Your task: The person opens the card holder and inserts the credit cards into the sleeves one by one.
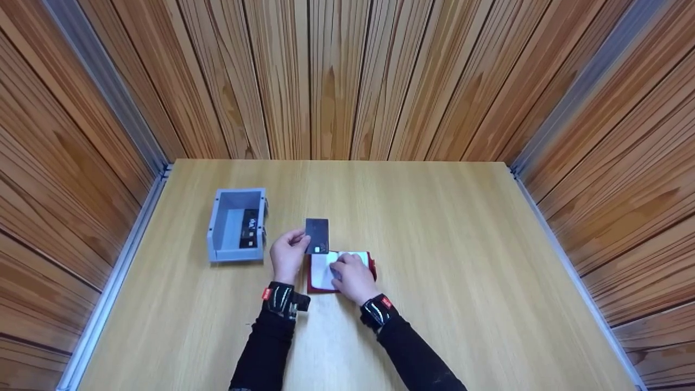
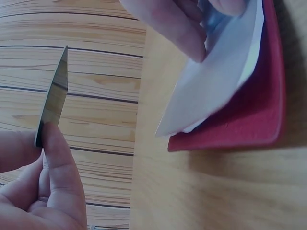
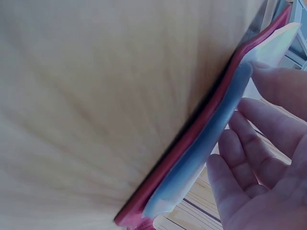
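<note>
In the head view my left hand pinches a dark bank card upright between thumb and fingertips. The left wrist view shows this card nearly edge-on, above the table. A red card holder lies spread on the table just right of it, its pale plastic sleeves facing up. My right hand is over the holder, thumb and bent fingers at a sleeve. From the right wrist, the thumb meets the sleeves near the fold, with the other fingers curled beside them.
A grey plastic bin stands to the left of the left hand, with black cards lying along its right side. Wood-plank walls and metal rails border the table.
</note>
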`<state>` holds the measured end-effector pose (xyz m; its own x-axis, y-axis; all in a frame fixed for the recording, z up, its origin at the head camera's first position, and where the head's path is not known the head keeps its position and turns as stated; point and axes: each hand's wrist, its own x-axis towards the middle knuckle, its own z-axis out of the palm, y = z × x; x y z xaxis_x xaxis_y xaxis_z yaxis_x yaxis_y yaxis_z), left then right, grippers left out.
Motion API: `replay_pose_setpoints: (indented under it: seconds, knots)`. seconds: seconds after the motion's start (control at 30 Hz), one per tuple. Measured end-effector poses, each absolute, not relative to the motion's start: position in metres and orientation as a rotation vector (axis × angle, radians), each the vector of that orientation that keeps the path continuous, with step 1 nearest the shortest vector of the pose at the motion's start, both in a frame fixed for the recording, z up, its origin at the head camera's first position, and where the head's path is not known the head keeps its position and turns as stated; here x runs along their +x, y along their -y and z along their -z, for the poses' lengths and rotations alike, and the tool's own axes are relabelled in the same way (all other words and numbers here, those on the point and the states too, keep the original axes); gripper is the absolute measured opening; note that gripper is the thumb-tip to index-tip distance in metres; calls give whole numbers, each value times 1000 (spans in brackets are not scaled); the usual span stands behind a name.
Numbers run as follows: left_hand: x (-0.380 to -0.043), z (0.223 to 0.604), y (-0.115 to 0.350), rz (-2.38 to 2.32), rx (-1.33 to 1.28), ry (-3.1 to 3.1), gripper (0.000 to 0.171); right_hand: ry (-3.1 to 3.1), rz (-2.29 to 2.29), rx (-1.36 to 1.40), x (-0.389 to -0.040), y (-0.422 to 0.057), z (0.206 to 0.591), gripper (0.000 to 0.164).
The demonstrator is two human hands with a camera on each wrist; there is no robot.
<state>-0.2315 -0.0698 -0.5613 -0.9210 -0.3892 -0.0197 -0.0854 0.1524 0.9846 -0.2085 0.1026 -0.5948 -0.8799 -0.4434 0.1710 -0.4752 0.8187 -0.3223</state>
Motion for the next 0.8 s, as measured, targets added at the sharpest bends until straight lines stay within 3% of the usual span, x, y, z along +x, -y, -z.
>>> replay_pose_setpoints:
  seconds: [0.37,0.8]
  knots:
    - [-230,554,64,1895,500,2192,27,2845,-667,703,-212,-111,596,26]
    - [-228,551,52,1971,476,2113,26,2553,-1425,251,-230,-123,560,23]
